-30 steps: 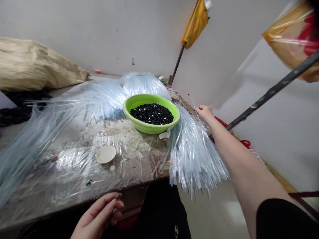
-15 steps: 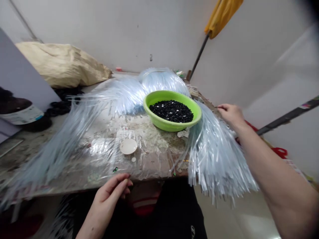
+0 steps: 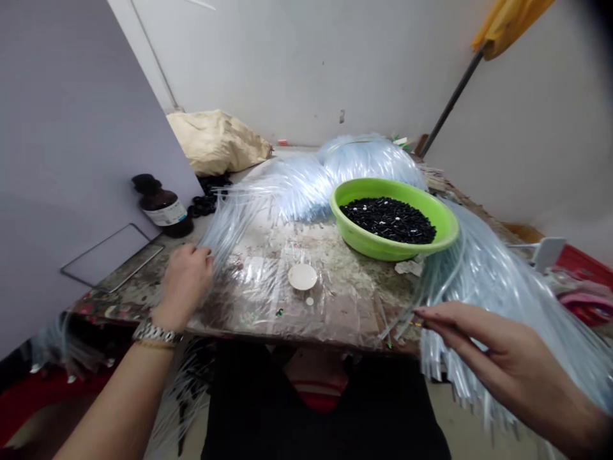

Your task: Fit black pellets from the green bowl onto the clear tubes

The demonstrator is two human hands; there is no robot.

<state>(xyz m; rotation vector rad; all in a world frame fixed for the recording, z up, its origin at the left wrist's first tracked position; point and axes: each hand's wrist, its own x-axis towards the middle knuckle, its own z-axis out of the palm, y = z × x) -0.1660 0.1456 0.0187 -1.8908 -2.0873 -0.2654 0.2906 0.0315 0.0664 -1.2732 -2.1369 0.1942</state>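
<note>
My left hand (image 3: 184, 281), with a metal watch on its wrist, is slightly blurred. Its curled fingers close on the near part of a bundle of clear plastic tubes (image 3: 234, 220), hiding the ends there. My right hand (image 3: 488, 351) is at the table's front right, thumb and forefinger pinched together; what sits between the tips is too small to make out. Beside and behind it lies a large spread of clear tubes (image 3: 507, 275) drooping over the edge. A green basin (image 3: 393, 252) holds many small black pieces (image 3: 387, 220). A small white dish (image 3: 302, 277) stands between my hands.
More clear tubes (image 3: 368, 156) lie at the back. A brown bottle (image 3: 165, 211), a wire frame (image 3: 115, 255) and a cream sack (image 3: 220, 144) are on the left. Clear film (image 3: 263, 300) covers the table's front. A metal pole (image 3: 453, 102) leans at the back right.
The view has swung left. My left hand has gone from the table's front edge to the left tube bundle. My right hand has come back from the far right side to the front.
</note>
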